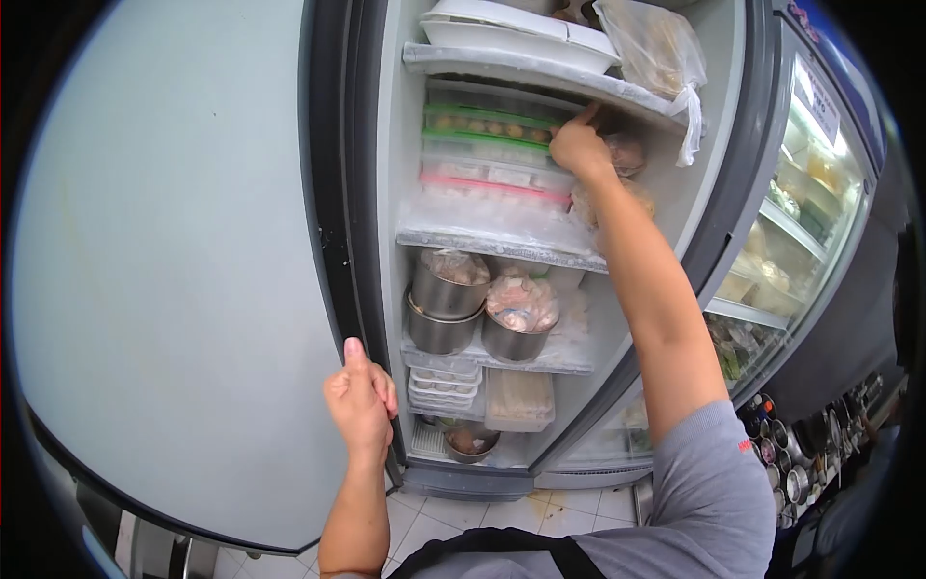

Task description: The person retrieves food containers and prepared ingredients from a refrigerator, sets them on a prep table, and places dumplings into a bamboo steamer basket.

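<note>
Right grip [581, 147] meets a green-edged container [482, 128] at 1 o'clock; left grip [362, 400], 7 o'clock, beside door [193, 270]; whether either is closed, unclear.

Right end of the green-rimmed container [487, 128] is concealed by the right hand [581, 147]; contact between them could not be confirmed. Wrapped items [627, 154] near the right end of the second shelf [502, 249] are partly masked by the hand and forearm; contents not identified. Inner side of the left hand [360, 403] is obscured by curled fingers. Goods above the top shelf's [540, 68] rear edge are cut off by the upper frame. Label [820, 106] on the neighbouring fridge cannot be read. Distant kitchenware [789, 463] is too small to be itemised.
</note>
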`<state>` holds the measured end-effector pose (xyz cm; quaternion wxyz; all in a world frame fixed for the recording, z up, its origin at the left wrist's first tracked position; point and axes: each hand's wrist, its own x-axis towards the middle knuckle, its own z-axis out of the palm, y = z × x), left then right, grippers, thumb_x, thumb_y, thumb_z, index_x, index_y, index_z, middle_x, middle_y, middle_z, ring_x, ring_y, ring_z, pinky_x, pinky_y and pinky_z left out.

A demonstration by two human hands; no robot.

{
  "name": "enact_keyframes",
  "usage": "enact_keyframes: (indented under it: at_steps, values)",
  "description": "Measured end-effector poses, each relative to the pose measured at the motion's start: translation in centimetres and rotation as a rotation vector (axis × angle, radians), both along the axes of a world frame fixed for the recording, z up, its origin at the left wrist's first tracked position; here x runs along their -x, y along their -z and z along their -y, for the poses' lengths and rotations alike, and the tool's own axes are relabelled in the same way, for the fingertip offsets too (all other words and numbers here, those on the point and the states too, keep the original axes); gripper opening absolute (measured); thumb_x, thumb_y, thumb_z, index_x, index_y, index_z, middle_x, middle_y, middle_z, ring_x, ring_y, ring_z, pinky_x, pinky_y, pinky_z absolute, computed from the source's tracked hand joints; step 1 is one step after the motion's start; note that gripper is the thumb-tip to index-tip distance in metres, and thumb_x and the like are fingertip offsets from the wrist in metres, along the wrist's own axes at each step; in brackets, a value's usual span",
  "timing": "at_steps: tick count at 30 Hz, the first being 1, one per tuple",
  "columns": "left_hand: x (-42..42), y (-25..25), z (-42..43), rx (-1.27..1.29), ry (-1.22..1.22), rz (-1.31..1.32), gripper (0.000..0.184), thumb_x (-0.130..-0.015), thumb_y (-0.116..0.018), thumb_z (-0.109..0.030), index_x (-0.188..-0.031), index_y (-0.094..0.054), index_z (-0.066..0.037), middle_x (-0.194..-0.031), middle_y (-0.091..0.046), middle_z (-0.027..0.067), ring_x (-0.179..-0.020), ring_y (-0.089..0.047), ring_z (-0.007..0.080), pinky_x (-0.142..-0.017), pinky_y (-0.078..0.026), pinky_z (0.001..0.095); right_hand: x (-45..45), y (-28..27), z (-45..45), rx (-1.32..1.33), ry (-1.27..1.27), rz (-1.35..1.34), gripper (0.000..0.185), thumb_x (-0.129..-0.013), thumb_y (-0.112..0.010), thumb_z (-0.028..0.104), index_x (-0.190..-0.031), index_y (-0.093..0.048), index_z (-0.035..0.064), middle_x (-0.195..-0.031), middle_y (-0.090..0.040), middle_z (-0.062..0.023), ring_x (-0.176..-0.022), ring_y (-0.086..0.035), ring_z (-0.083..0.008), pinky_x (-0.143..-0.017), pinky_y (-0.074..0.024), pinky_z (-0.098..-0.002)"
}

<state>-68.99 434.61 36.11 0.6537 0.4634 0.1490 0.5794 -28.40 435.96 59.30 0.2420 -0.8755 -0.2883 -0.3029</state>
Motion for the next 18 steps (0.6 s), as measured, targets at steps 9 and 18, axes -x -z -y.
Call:
enact_keyframes:
  at_steps: [9,18]
  values:
    - [-5.3,-19.2,-1.9,-0.802,-0.229,-0.093,0.059,-0.103,-0.055,-0.039,-0.057,-0.053,-0.003,-0.051,-0.054,0.0050,-0.046,-0.049,0.0179,-0.048,-0.038,0.0333,14.0,-7.5,9.5,-0.129,-0.368,0.308,0.033,-0.089,-0.071,0.035,-0.090,-0.076,0.0026,-0.085,-0.071,-0.0226,-0.086,-0.070,-0.0404,-0.078,-0.0555,-0.0472]
    - [-16.1,-39.4,-9.2,-1.254,-0.809,-0.438,0.037,-0.088,-0.073,-0.027,-0.115,-0.066,-0.004,-0.103,-0.069,0.0137,-0.099,-0.067,0.0315,-0.089,-0.053,0.0423,8.6,-16.5,13.7,-0.194,-0.319,0.992,0.018,-0.094,-0.063,0.023,-0.099,-0.072,0.0084,-0.095,-0.070,-0.0102,-0.098,-0.065,-0.0306,-0.086,-0.0521,-0.0418]
